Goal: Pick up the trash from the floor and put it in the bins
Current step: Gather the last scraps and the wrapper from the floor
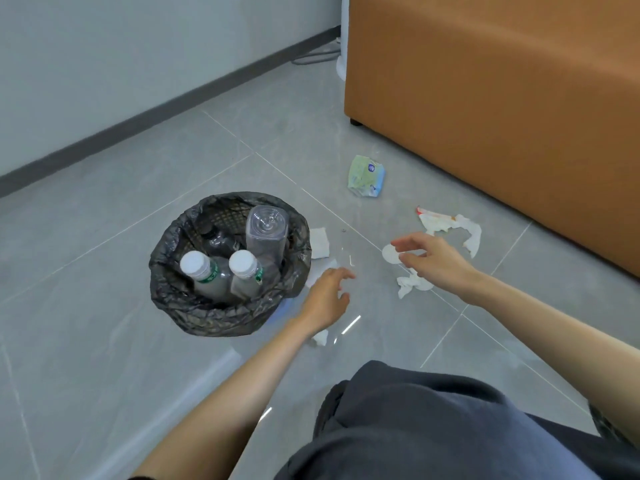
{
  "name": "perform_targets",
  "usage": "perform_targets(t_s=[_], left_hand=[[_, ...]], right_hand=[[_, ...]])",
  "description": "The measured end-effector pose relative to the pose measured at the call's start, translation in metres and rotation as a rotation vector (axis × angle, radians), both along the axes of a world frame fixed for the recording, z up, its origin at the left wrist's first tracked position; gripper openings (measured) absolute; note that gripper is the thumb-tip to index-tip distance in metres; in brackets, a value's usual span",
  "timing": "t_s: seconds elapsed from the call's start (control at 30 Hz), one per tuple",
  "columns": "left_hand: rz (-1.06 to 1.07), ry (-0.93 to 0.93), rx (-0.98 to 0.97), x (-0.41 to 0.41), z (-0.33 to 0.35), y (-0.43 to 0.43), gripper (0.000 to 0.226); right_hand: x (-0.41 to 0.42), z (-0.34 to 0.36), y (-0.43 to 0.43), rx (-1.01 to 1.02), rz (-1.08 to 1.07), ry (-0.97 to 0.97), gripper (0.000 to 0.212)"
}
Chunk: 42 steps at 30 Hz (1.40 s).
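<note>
Reaching low over the floor (104, 271), both grips released, nothing held. Right hand (434, 259) hovers fingers spread right above the white paper scraps (412, 284); torn wrapper (450, 226) just beyond it, green packet (366, 175) farther out. Left hand (329, 296) is loose beside the bin (228, 317), over tissue bits (320, 242). Bin already has bottles (204, 271) and a clear cup (266, 230). Judging: plastics done, all paper litter left, roughly halfway.
</note>
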<state>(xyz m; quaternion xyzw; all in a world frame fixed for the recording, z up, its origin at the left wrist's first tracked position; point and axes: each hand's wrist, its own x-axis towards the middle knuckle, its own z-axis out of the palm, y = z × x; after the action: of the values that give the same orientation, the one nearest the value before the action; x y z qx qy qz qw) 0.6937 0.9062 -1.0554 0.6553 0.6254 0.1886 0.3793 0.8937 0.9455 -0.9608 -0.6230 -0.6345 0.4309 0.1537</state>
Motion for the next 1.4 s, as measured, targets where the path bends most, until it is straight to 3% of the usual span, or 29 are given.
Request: perform_targets(t_s=[0.23, 0.4, 0.6, 0.7, 0.83, 0.97, 1.1, 1.27, 1.4], left_hand=[[-0.024, 0.332, -0.314, -0.01, -0.075, -0.015, 0.058], [-0.028, 0.408, -0.351, -0.012, -0.101, -0.022, 0.047], [0.046, 0.426, -0.235, -0.006, -0.109, -0.011, 0.026], [0.127, 0.414, -0.097, 0.0, -0.104, 0.02, 0.033], [0.201, 0.532, 0.017, 0.019, -0.095, 0.072, 0.046], [0.411, 0.54, -0.091, 0.034, -0.099, 0.113, 0.053], [0.606, 0.478, -0.186, 0.029, -0.113, 0.143, 0.065], [0.67, 0.478, -0.243, 0.025, -0.137, 0.153, 0.053], [0.682, 0.458, -0.119, 0.032, -0.146, 0.144, 0.037]], right_hand=[[0.005, -0.042, 0.003, -0.046, 0.012, -0.02, 0.032], [0.007, -0.07, 0.009, -0.076, -0.024, 0.009, 0.031], [0.013, -0.094, 0.017, -0.076, -0.055, 0.022, 0.034], [0.018, -0.111, 0.026, -0.028, -0.093, -0.017, 0.036], [0.031, -0.142, 0.04, 0.055, -0.066, -0.138, 0.046], [0.039, -0.17, 0.051, -0.022, 0.043, -0.355, 0.058], [0.042, -0.196, 0.058, -0.104, 0.043, -0.411, 0.071], [0.044, -0.214, 0.051, -0.085, -0.038, -0.497, 0.058], [0.05, -0.223, 0.046, 0.066, -0.047, -0.553, 0.047]])
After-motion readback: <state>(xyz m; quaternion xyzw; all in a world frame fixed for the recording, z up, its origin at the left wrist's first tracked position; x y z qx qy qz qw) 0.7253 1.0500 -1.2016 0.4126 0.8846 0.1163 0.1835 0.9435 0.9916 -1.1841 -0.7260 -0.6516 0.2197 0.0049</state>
